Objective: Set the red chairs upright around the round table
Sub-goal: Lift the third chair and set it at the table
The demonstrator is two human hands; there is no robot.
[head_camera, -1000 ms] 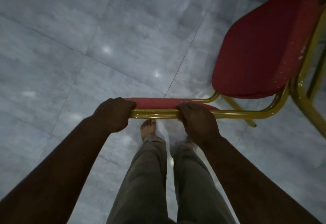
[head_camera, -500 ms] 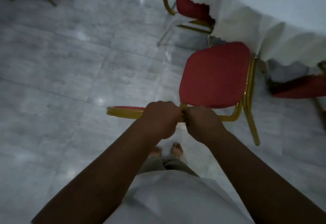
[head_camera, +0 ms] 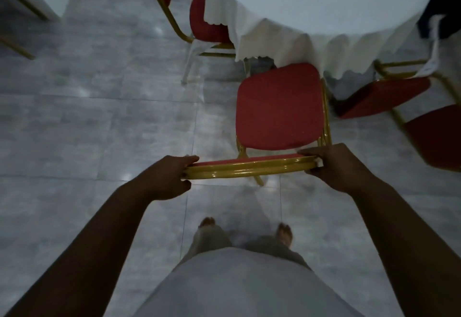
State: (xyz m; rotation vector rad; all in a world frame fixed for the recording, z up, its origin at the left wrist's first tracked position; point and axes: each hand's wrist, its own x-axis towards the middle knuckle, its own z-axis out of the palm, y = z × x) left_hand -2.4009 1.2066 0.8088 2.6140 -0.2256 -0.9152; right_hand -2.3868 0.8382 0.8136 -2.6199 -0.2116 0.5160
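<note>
- Head view: a person is standing barefoot on a grey tiled floor (head_camera: 99, 129), looking down over a red chair (head_camera: 279, 107) that is standing upright on its legs.
- The left hand (head_camera: 167, 179) is gripping the left end of the chair's gold top rail (head_camera: 249, 168), fingers curling over the top and thumb sitting underneath, so the hand is clamped on the rail.
- The right hand (head_camera: 336, 164) is wrapping the right end of the same rail, fingers lying along the top edge, likewise closed around it.
- The two hands are sitting well apart, one at each corner of the backrest.
- The chair's red seat is facing the round table (head_camera: 324, 0), its front edge lying just under the hanging hem of the white tablecloth (head_camera: 274, 40).
- A second red chair (head_camera: 207, 22) is standing to the left at the table's edge, its seat partly tucked under the cloth.
- A third red chair (head_camera: 384, 97) is showing to the right of the held one, its seat looking tilted; whether it is standing properly I cannot tell.
- A dark garment (head_camera: 439, 7) is lying on the table's right edge.
- Gold chair legs (head_camera: 22, 5) are showing at the upper left, near a white cloth corner.
- The person's bare feet (head_camera: 284, 233) are planted behind the held chair, apart from its rear legs.
</note>
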